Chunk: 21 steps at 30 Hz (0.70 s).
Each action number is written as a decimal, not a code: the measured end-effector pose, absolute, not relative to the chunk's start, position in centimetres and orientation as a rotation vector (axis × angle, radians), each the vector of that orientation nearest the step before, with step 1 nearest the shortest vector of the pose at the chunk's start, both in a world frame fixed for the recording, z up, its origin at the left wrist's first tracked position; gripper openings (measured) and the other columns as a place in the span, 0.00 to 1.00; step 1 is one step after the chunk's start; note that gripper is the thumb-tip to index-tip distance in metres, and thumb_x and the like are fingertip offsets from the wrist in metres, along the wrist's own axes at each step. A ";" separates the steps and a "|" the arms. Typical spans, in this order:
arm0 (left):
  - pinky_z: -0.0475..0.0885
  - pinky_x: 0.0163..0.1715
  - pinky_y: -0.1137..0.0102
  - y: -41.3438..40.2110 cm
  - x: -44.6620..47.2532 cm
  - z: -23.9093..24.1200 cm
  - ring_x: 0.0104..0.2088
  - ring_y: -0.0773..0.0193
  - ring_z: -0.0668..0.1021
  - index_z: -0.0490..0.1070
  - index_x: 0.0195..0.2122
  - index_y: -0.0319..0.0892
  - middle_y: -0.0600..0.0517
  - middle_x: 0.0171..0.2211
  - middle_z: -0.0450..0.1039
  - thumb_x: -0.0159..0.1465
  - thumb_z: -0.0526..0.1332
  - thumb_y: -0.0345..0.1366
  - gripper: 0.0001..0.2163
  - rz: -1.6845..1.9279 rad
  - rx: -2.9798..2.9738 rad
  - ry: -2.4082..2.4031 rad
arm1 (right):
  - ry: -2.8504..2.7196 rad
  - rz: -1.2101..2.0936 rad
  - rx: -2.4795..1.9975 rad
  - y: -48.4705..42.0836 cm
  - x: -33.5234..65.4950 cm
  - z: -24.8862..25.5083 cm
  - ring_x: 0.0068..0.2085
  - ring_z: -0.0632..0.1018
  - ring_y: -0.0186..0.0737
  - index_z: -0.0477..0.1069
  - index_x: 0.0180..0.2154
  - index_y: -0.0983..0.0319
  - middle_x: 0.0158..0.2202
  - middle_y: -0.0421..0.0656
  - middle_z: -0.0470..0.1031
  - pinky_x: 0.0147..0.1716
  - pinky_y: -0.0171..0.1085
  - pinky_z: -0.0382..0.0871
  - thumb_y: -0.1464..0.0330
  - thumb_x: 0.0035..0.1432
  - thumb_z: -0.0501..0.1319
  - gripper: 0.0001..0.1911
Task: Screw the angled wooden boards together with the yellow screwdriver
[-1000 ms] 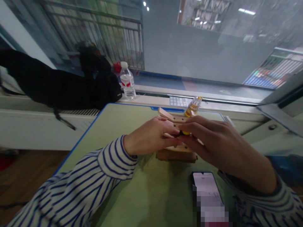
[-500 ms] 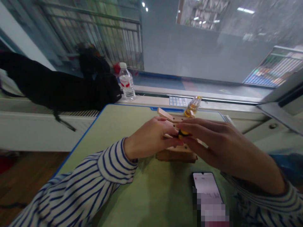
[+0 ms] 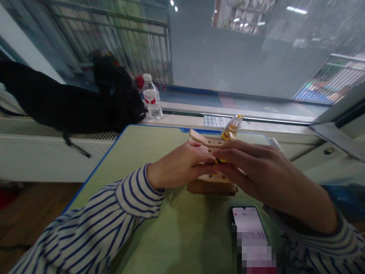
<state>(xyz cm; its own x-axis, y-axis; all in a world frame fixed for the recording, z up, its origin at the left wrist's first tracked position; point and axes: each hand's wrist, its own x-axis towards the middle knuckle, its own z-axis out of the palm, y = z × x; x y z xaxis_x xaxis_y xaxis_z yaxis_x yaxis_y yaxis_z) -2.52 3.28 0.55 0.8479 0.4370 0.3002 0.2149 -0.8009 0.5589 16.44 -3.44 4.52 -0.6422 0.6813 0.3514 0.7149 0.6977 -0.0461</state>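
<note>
My right hand (image 3: 256,167) reaches in from the right. Its thumb and fingers pinch a small yellow-and-black piece (image 3: 220,161), mostly hidden, so its kind is not clear. From the left, my left hand (image 3: 182,163) meets it with thumb and forefinger closed at the piece's left end; what those fingertips grip is hidden. Just below and behind both hands is a pale wooden assembly (image 3: 209,143) of strips with round holes, one strip slanting up at the left. It rests on a brown block (image 3: 212,188) on the green table (image 3: 159,236).
A lit phone (image 3: 251,232) lies near my right forearm. Behind the assembly stands a clear bottle with yellow contents (image 3: 232,127). On the sill are a water bottle (image 3: 152,99), a black bag (image 3: 85,104) and a gridded card (image 3: 213,121). The window is beyond.
My fingertips have drawn closer together, covering more of the yellow-and-black piece. The right hand has shifted slightly left; the wooden assembly stays in place.
</note>
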 end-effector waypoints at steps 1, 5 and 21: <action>0.65 0.48 0.67 3.3 -2.5 0.5 0.42 0.64 0.75 0.75 0.39 0.42 0.51 0.36 0.76 0.66 0.54 0.38 0.11 0.578 2.498 0.468 | -2.567 -0.155 -1.091 -3.4 16.4 4.5 0.42 0.76 0.42 0.68 0.48 0.62 0.45 0.45 0.74 0.42 0.42 0.71 0.67 0.62 0.55 0.13; 0.65 0.47 0.69 3.4 -2.5 0.3 0.43 0.65 0.74 0.75 0.38 0.41 0.50 0.38 0.75 0.66 0.54 0.37 0.11 0.610 2.478 0.425 | -2.571 -0.208 -1.093 -3.4 16.3 4.3 0.42 0.76 0.42 0.68 0.47 0.63 0.43 0.46 0.75 0.41 0.43 0.72 0.69 0.61 0.56 0.13; 0.64 0.48 0.66 2.6 -2.3 0.8 0.41 0.64 0.75 0.77 0.37 0.42 0.51 0.36 0.76 0.63 0.56 0.45 0.14 0.622 2.505 0.645 | -2.565 -0.176 -1.106 -3.6 16.3 4.7 0.48 0.74 0.41 0.64 0.52 0.61 0.52 0.45 0.71 0.45 0.41 0.70 0.66 0.62 0.55 0.17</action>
<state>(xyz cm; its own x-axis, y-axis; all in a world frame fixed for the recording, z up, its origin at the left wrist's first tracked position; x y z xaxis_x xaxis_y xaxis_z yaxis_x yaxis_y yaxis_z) -2.30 2.62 0.81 0.7860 0.5387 0.3034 0.3224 -0.7758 0.5424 16.32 -3.64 4.69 -0.6387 0.6820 0.3564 0.7242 0.6893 -0.0210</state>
